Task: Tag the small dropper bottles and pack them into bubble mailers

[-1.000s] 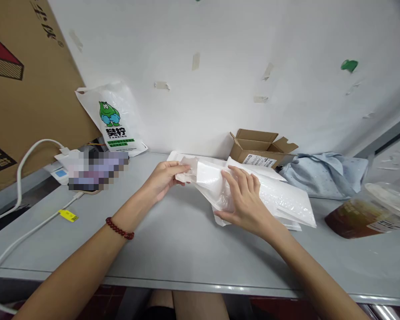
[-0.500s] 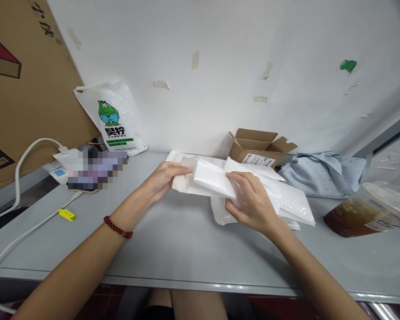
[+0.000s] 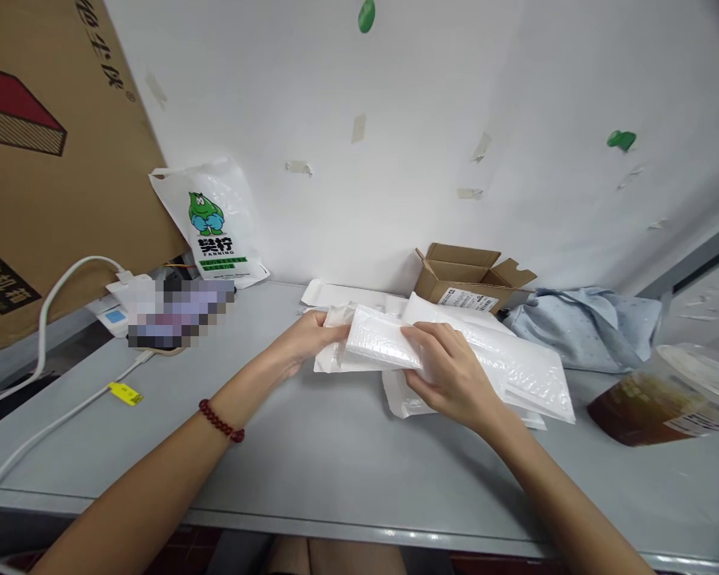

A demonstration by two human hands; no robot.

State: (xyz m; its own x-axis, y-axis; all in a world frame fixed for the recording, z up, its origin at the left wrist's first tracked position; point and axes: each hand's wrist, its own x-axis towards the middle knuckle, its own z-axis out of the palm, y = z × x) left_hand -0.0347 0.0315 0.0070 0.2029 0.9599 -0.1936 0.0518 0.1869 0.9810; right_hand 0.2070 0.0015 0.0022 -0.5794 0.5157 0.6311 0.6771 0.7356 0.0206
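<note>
Above the grey desk, my left hand (image 3: pixel 304 343) pinches the left end of a white bubble mailer (image 3: pixel 332 359). My right hand (image 3: pixel 452 371) grips a small folded white bubble mailer (image 3: pixel 383 337), thumb below and fingers on top. The folded piece lies against the mailer in my left hand, its left end by my left fingers. Whether it is inside or on top I cannot tell. Behind and under my right hand rest several more white bubble mailers (image 3: pixel 530 367), partly hidden. Another flat white mailer (image 3: pixel 351 294) lies behind my left hand.
An opened cardboard box (image 3: pixel 458 275) stands against the wall, beside a light blue cloth (image 3: pixel 581 327). At right is a cup of brown drink (image 3: pixel 641 403). A white plastic bag (image 3: pixel 216 224), a blurred phone (image 3: pixel 183 311), a white cable (image 3: pixel 65 423) and a large carton (image 3: pixel 65 192) occupy the left.
The view has tilted up slightly, so everything sits lower in it. Both hands keep their grips; the mailer in my left hand has flattened out a little around the folded piece.
</note>
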